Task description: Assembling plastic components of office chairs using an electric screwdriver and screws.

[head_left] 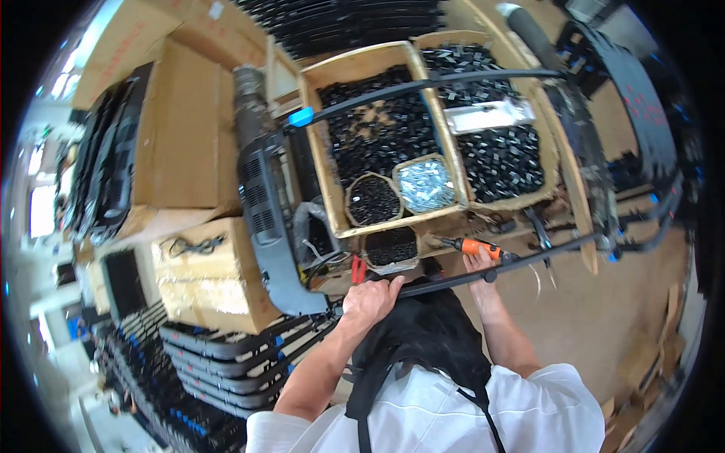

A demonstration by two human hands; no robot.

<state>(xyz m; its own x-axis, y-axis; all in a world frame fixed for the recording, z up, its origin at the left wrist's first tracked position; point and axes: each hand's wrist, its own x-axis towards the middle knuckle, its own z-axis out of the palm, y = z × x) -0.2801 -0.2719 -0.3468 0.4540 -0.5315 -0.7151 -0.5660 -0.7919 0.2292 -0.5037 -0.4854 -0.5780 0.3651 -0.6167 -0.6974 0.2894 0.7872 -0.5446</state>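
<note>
your left hand (370, 300) is closed over the long, slim black bar (445, 284) nearest you; your right hand (479, 264) grips the orange-and-black powered screwdriver (482, 248), at two o'clock from the left, tip toward nine. the curved dark-grey plastic panel (260, 215) stretches off at ten o'clock from your left hand. you seem to be steadying the bar ahead of fastening; the next move would call for lining the tip up, perhaps using the small tub of silvery fasteners (425, 185) at one o'clock.

Bright light from left, perhaps windows (43, 211); edges dark, bent
</note>
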